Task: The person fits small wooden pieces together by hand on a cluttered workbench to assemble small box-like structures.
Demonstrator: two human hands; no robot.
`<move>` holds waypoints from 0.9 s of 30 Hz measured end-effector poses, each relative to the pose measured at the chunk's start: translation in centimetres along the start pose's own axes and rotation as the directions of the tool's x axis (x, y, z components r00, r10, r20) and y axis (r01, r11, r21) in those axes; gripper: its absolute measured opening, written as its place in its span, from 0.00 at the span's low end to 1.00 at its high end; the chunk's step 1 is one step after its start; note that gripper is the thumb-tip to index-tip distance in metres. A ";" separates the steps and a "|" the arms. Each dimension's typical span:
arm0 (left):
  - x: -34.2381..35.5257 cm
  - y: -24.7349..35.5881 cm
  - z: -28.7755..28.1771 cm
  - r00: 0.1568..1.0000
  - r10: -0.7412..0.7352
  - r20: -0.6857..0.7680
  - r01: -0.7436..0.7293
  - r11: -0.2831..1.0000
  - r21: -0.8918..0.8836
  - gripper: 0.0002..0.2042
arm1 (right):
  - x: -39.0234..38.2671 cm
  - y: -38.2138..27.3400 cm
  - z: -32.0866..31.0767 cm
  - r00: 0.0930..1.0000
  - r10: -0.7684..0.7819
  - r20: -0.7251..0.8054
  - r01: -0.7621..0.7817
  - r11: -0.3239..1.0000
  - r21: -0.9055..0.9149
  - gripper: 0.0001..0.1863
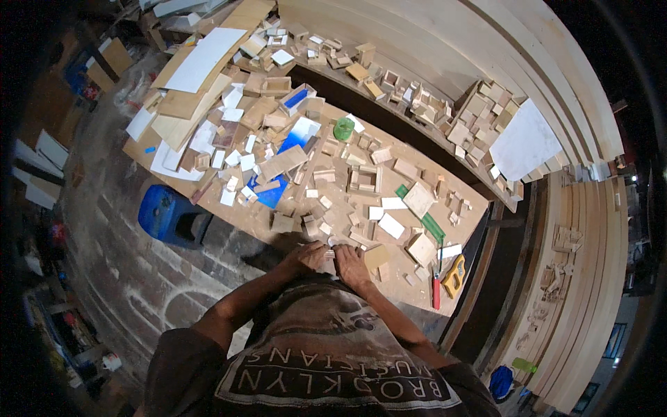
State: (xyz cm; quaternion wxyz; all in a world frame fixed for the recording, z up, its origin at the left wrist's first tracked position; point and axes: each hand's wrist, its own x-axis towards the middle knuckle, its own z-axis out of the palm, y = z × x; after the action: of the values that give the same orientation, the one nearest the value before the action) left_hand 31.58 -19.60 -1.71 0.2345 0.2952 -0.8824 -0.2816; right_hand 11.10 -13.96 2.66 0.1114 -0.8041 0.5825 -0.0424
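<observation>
My left hand [306, 258] and my right hand [351, 264] are close together at the near edge of the workbench [399, 288], in front of my shirt. Both have bent fingers, closed on a small pale wooden piece [328, 263] between them. My fingers cover most of it, so its full shape is hidden. Just beyond the hands lie small wooden blocks and offcuts. A flat square of wood [376, 257] is beside my right hand. Farther up the bench stands a small open wooden frame [365, 179].
To the right lie a yellow handle [454, 276], a red-handled tool [436, 292] and a green strip [432, 227]. White panels [392, 226] and wood scraps crowd the bench. A blue plastic seat or bin [163, 212] stands left. Long boards [577, 292] are stacked right.
</observation>
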 end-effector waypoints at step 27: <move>-3.6 -1.7 -8.9 0.569 -0.756 0.323 0.124 -0.310 -0.943 0.18 | 12.0 1.2 -0.6 0.936 0.349 -0.039 -0.315 0.884 0.346 0.14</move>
State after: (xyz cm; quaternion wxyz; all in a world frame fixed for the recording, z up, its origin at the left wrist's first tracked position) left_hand 39.96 -21.60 2.79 0.4190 0.4172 -0.1087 -0.7991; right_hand 13.66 -25.71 2.26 0.2226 -0.6585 0.7007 -0.1611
